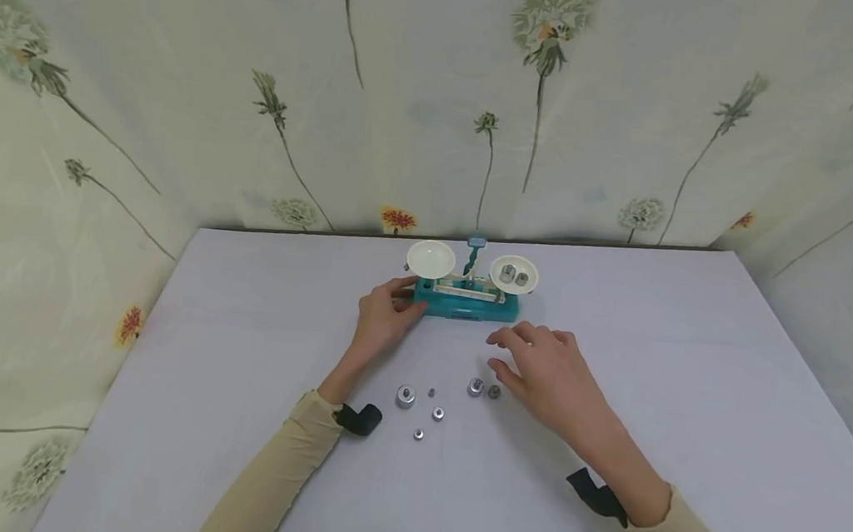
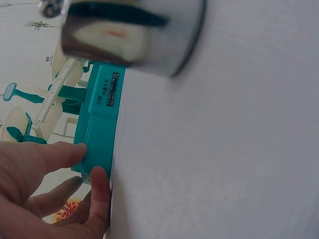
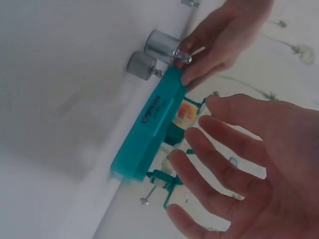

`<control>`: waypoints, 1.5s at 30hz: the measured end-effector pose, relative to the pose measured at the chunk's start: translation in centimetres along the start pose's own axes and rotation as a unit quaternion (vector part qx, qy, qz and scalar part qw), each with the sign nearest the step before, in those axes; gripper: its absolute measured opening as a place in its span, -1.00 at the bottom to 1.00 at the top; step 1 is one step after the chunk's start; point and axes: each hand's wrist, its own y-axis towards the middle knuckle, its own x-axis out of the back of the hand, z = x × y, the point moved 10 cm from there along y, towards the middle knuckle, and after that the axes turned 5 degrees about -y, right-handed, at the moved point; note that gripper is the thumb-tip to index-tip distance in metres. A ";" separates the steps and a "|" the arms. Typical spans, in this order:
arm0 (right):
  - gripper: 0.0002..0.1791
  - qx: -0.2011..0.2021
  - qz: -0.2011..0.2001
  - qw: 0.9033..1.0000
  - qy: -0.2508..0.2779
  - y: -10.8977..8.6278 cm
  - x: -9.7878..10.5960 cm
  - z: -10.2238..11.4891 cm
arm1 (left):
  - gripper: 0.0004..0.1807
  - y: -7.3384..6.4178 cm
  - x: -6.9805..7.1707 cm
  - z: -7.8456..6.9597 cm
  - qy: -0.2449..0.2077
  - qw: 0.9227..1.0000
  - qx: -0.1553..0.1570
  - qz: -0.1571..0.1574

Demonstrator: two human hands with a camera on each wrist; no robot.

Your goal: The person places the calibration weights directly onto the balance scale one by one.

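Left hand (image 1: 385,317), bare, gripping: thumb and fingers clasp the left end of a teal tray balance (image 1: 466,307). Right hand (image 1: 544,374), bare, released: fingers parted and loosely bent, held in front of the balance's right end and apart from it. Tray balance: upright on a pale table (image 1: 582,299), beyond both hands; front bears a printed label (image 2: 112,89). Left pan (image 1: 430,260): white, just beyond the fingers of the left hand. Right pan (image 1: 512,289): white, beyond the right hand's fingertips; carries one larger metal weight (image 1: 508,273) and, beside it, one smaller metal weight (image 1: 521,278). Further weights, on the table: one bright weight (image 1: 475,387) and one darker weight (image 1: 494,392), side by side near the right thumb; one broad weight (image 1: 405,396), to the right of the left wrist; three little weights (image 1: 438,414), scattered near the broad one, between the two forearms. Wrists: each with a black band (image 1: 359,419). Sleeves (image 1: 270,475): beige, one on each forearm. Backdrop beyond the hands: pale cloth (image 1: 426,74) printed with dandelions.
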 end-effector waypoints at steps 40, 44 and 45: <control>-0.75 0.068 0.012 0.996 -0.048 -0.8 -4.0 3.1 | -0.45 0.3 0.0 0.2 0.006 1.000 -0.011 -0.001; -0.75 0.071 0.012 0.996 -0.053 -0.8 -4.1 3.2 | -0.45 0.3 -0.1 0.3 0.006 1.000 -0.011 0.000; -0.75 0.071 0.012 0.996 -0.053 -0.8 -4.1 3.1 | -0.45 0.3 -0.1 0.3 0.006 1.000 -0.011 0.000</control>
